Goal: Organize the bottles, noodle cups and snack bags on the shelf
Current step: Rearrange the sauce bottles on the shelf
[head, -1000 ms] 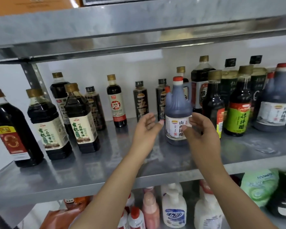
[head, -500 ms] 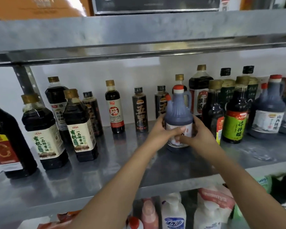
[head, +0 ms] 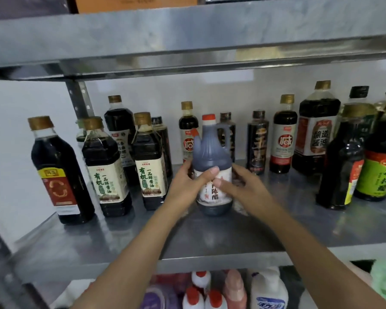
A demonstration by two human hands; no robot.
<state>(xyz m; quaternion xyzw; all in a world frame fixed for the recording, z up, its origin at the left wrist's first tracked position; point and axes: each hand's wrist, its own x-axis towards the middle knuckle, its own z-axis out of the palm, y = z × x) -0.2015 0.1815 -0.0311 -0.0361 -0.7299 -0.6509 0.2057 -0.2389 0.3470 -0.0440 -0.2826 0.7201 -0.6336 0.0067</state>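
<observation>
Both hands are closed on one bottle. The left hand [head: 185,186] curls round its left flank with the thumb laid across the front, and the right hand [head: 243,188] grips the right flank with a fingertip on the label. Beneath them runs the grey steel shelf [head: 210,233], with dark sauce bottles ranged along its back and at both ends. The dark red-capped plastic jug [head: 212,152], with a moulded handle and a white label, stands upright near the middle of the shelf, forward of the back row. Whether its base rests on the steel or is just lifted, I cannot tell. Just to its left is the square dark soy bottle with a cream label [head: 151,166]. Behind it to the right is the slim black-labelled bottle [head: 257,143]. The step in hand looks like setting this jug in line with the others. To do it well, keep the jug vertical, move it low over the shelf, mind the close neighbour on the left, and turn the label forward before letting go.
</observation>
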